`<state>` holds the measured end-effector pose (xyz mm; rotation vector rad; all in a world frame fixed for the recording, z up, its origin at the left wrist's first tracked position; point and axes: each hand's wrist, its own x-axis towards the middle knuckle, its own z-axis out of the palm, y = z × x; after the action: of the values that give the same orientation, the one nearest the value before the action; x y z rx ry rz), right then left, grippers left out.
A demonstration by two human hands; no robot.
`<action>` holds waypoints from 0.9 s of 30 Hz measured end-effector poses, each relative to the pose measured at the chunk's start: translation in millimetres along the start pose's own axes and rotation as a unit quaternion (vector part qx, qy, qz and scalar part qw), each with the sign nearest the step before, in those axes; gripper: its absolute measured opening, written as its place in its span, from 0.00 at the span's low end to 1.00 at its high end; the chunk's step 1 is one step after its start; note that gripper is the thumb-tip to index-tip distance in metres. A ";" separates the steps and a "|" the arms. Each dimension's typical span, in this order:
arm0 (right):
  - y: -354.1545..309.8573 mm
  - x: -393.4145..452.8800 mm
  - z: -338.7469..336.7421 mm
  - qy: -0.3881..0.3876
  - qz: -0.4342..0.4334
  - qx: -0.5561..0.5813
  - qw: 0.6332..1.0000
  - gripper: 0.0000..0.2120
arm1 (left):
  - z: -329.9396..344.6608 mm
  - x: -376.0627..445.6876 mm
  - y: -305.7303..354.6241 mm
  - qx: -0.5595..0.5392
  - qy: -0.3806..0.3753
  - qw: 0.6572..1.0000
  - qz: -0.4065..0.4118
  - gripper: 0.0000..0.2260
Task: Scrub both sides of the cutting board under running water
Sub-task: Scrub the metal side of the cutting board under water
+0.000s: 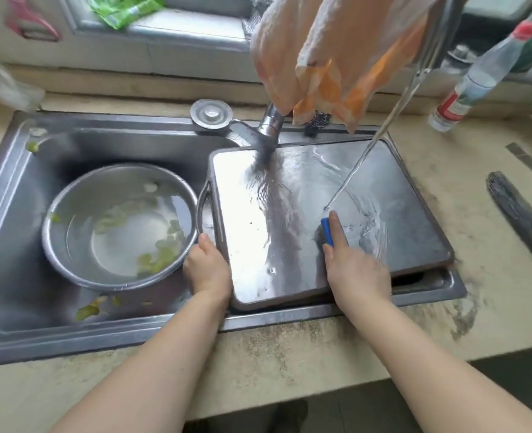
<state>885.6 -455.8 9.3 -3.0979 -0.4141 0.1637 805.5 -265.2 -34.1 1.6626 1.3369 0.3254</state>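
Water (356,170) falls in a thin stream from the tap (433,42) onto the cutting board (277,226), which lies flat across the right basin of the sink (14,195), its long axis running from our left hand toward the far right corner. In the head view, our right hand (353,267) presses a blue-handled scrubber (327,234) to the board, fingers curled around it and forefinger stretched along the top; the stream lands just beyond that fingertip. Our left hand (206,267) clamps the board's near-left edge beside its handle (202,210), steadying it. A steel bowl (119,226) sits just left of that hand. We judge only the upper face is being scrubbed; turning it over would start at the left hand.
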 end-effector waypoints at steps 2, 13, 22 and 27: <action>-19.6 -13.7 4.3 -0.004 -0.035 0.019 0.999 0.29 | -23.3 13.2 -6.1 0.025 0.016 1.000 0.009 0.24; -116.1 -81.0 22.0 -0.052 -0.198 0.046 0.978 0.33 | -84.4 39.9 -26.6 0.090 0.024 0.995 0.018 0.22; -33.8 -38.7 -4.5 -0.032 0.026 0.021 0.999 0.29 | -74.1 10.7 -31.9 0.037 0.069 0.997 0.016 0.15; -125.4 -94.2 17.6 -0.076 -0.142 0.073 0.984 0.31 | -68.0 -4.9 -31.7 0.160 0.078 0.980 0.089 0.26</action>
<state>760.5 -359.5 4.6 -2.8530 -0.8010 0.4056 736.8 -237.0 -22.1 2.0684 1.4139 0.3659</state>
